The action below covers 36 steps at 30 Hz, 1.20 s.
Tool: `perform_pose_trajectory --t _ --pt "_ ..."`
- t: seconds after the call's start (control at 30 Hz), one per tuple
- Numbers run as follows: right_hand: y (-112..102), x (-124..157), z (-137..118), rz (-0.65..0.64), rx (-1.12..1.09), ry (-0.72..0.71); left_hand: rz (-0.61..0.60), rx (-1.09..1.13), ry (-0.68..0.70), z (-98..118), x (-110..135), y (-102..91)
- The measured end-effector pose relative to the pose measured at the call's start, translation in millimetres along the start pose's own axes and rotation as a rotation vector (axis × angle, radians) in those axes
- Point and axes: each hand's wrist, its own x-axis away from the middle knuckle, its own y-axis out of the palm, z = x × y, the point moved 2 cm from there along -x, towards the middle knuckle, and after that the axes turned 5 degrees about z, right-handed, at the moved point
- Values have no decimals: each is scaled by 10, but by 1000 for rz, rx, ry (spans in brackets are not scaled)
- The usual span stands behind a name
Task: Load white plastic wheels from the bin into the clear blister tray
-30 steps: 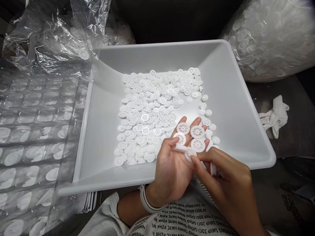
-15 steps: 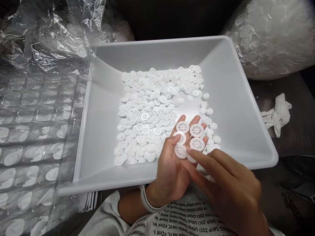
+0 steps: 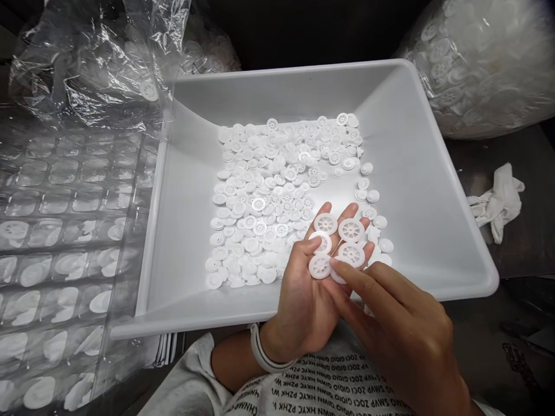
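"The left hand (image 3: 303,294) lies palm up above the white plastic tray (image 3: 416,173), its fingers slightly apart. Why so flat?"

"Probably so the half-dozen spoked plastic wheels (image 3: 351,230) can rest on it without stacking. They sit across the palm and fingers, and nothing is clamping them."

"And the right hand (image 3: 390,323)?"

"Its fingers are close together, with the tips (image 3: 333,263) down on a wheel (image 3: 339,278) at the edge of the left palm. Whether they're pinching it, I can't tell, because the thumb is hidden."

"Why does the loose heap sit where it does?"

"The white discs and wheels (image 3: 264,196) are spread across the tray's floor, mostly one deep, and the sloped walls seem to keep them penned in — a few strays lie off to the right, near the hands."

"What's around the tray?"

"There's a clear bag (image 3: 87,75) of discs to the left, a full bag (image 3: 485,63) to the right — and a crumpled white cloth (image 3: 498,199) on the dark surface beside it."
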Motion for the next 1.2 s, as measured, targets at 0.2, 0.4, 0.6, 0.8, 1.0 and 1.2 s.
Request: perform_pose_trajectory --t 0.2,0.4,0.6,0.8,1.0,1.2 --pt "16 -20 -33 -35 29 19 12 25 -38 -20 -23 7" --pt "-2 -20 -73 -29 -38 -38 41 59 -90 -7 -9 41" --pt "-3 9 -76 2 -121 -103 -8 59 -93 9 -7 18" --pt "-5 43 -75 28 -131 -99 -7 49 -81 18 13 34" --pt "14 35 -69 41 -132 -97 -36 52 -78 8 21 35" --pt "-6 76 -57 43 -147 -75 -28 19 -85 9 23 44"
